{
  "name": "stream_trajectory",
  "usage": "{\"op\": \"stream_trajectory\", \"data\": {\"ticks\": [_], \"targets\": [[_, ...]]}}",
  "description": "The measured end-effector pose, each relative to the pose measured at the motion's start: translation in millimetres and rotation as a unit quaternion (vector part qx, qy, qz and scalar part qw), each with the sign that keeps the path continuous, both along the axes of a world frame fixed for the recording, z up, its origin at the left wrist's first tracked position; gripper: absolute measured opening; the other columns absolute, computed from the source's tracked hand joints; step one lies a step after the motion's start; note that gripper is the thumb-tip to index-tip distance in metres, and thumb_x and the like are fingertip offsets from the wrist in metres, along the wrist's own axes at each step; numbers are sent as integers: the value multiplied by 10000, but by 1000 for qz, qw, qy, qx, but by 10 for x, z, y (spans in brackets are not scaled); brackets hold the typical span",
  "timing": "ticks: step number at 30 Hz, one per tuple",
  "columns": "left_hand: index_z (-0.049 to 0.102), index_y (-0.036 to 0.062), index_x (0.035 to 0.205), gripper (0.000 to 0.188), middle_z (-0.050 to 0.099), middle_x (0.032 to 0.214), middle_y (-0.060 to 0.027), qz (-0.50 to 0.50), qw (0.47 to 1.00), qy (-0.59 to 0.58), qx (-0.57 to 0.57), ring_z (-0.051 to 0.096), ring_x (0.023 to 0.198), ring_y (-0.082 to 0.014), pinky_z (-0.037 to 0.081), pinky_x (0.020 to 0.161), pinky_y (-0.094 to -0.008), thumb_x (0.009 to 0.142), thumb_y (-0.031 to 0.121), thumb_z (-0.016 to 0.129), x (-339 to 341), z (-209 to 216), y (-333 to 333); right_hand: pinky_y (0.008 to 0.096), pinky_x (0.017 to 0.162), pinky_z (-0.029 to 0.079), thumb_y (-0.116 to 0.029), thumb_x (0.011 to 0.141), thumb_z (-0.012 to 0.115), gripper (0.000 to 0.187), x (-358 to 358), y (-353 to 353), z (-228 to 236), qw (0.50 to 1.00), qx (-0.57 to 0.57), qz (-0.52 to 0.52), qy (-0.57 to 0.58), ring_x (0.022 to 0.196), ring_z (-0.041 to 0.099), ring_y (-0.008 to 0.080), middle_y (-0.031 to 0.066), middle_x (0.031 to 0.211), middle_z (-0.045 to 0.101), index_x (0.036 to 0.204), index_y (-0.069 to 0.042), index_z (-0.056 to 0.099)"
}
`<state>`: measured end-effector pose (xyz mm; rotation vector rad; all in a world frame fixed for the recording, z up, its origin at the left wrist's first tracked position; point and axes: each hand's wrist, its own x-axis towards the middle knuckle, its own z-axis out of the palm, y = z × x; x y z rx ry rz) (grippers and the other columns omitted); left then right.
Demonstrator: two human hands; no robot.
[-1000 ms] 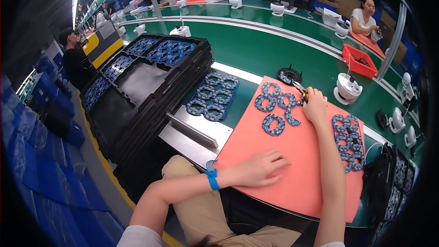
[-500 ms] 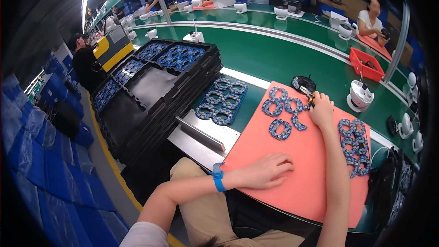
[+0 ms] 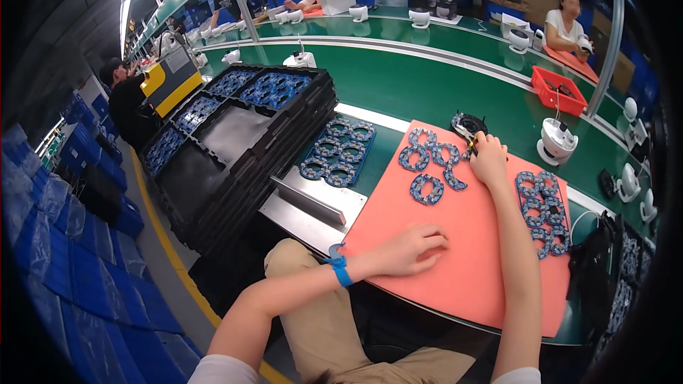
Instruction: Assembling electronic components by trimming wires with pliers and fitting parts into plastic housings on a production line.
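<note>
My right hand (image 3: 489,161) is closed around pliers (image 3: 473,146) with yellow and black handles, at the far edge of the salmon mat (image 3: 455,277). Just past its fingers sits a round black housing (image 3: 469,124). Loose blue ring-shaped circuit boards lie left of that hand: one nearest it (image 3: 446,155), another at the far left (image 3: 413,158), a curved piece (image 3: 454,179) and a ring closer to me (image 3: 427,189). My left hand (image 3: 413,249), with a blue wrist strap (image 3: 340,271), rests on the mat holding nothing, fingers loosely bent and apart.
Blue board panels (image 3: 339,151) (image 3: 543,213) lie left and right of the mat. Stacked black trays (image 3: 284,128) rise at left beside a metal bracket (image 3: 309,199). Beyond are a white device (image 3: 557,142), a red bin (image 3: 558,92) and people across the green line.
The whole view has shifted slightly, so the bench sits a little further left and higher. My right hand keeps its grip on the pliers by the black housing; my left hand stays resting.
</note>
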<state>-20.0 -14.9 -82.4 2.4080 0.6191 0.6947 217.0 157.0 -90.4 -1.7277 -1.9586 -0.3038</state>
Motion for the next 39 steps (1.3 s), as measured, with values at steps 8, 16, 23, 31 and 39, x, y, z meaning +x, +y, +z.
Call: {"op": "stream_trajectory", "data": {"ticks": [8,16,23,31,39], "targets": [[580,40,1063,288,547,1136,-119,11,996,30,84,542,1094,-299,444,933,-414,783,96,615,25,102,-11,434,820,397,-159,736,686,346,-35,14,-1,1000,18,-11,13,972,564,274,90,947,593,1045,-89,549],[526,47,1007,246,490,1029,-138,18,991,41,124,504,983,-320,440,837,-422,783,113,605,124,59,24,419,823,405,-203,758,672,295,-53,-39,14,999,19,-36,32,972,573,263,84,964,607,1005,-74,574],[513,47,973,210,476,1007,-138,6,993,50,108,486,978,-320,438,845,-420,788,104,595,180,89,93,429,815,406,-185,756,658,309,-16,109,-38,998,32,-38,29,983,567,260,88,967,605,1027,-62,575],[507,47,970,198,474,1017,-137,-1,996,62,68,467,1003,-321,427,863,-416,799,106,587,177,86,135,426,818,432,-199,740,675,350,3,144,-41,999,29,-10,27,990,570,273,99,994,603,1046,-56,583],[516,47,1061,251,484,1113,-140,0,996,61,57,471,1089,-315,403,913,-441,825,118,565,172,103,125,408,847,424,-191,749,682,310,10,84,-8,999,27,-12,35,973,562,271,94,966,591,1013,-68,575]]}}
